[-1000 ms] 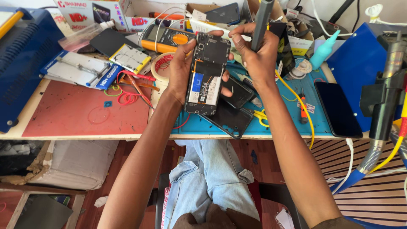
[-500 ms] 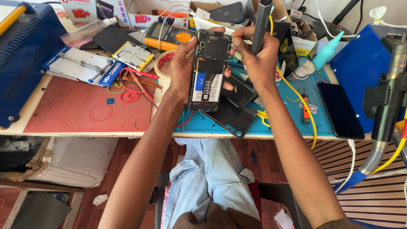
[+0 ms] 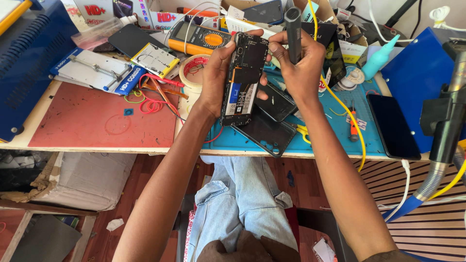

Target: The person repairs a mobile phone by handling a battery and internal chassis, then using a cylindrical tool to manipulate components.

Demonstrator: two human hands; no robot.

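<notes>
Two hands | left hand (image 3: 213, 77) grips opened phone (image 3: 242, 80) | right hand (image 3: 301, 68) clasps dark tool handle (image 3: 293, 29)

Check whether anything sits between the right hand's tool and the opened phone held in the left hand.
Nothing visible does. The left hand holds the opened phone upright, and the right hand with the dark cylindrical tool is right beside its top edge, thumb touching it.
</notes>
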